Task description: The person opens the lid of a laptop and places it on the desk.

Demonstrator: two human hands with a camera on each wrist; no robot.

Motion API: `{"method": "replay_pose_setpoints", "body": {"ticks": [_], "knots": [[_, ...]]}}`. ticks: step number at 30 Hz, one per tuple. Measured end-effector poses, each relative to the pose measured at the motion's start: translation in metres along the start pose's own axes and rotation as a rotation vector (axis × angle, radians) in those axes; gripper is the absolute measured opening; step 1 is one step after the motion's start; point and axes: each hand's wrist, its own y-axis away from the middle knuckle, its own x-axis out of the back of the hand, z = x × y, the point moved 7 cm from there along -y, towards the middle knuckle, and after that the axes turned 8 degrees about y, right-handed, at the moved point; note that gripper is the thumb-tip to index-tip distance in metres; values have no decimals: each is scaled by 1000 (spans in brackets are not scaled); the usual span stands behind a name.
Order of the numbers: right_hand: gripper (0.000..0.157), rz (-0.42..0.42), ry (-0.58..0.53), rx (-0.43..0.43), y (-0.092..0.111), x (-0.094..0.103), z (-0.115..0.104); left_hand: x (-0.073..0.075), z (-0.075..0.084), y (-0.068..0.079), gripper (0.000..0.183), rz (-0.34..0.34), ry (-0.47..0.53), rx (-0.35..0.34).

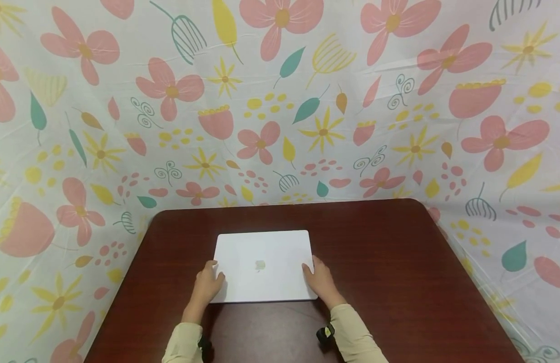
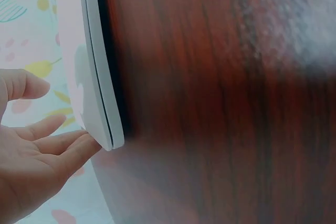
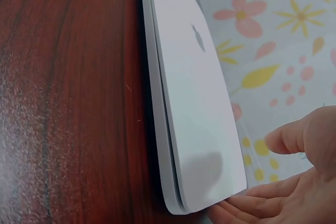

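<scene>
A closed silver laptop (image 1: 271,285) with an apple logo on its lid lies lengthwise across the table, in the middle of the head view. My left hand (image 1: 207,285) is at its left short side, and my right hand (image 1: 323,282) is at the right one. In the left wrist view, nearly straight fingers (image 2: 65,153) touch the laptop's corner (image 2: 100,77) from the side, the thumb raised apart from it. The right wrist view has a similar pose: fingers (image 3: 262,203) reach the laptop's near corner (image 3: 210,129), partly hidden beneath it, while the thumb stays off the lid.
The dark red-brown wooden table (image 1: 398,262) has rounded far corners. A white cloth with pink, yellow and green flowers (image 1: 280,101) hangs behind it and along both sides. Black bands with small devices (image 1: 326,333) are on the wrists, over beige sleeves (image 1: 352,333).
</scene>
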Motion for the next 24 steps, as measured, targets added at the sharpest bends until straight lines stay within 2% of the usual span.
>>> {"method": "replay_pose_setpoints", "body": {"ticks": [6, 14, 24], "knots": [[53, 11, 68, -20, -2, 2, 6, -3, 6, 1, 39, 3, 9, -16], [52, 26, 75, -43, 0, 9, 7, -8, 12, 0, 36, 19, 15, -50], [53, 41, 79, -58, 1, 16, 10, -17, 16, 0, 45, -12, 8, -41]]}}
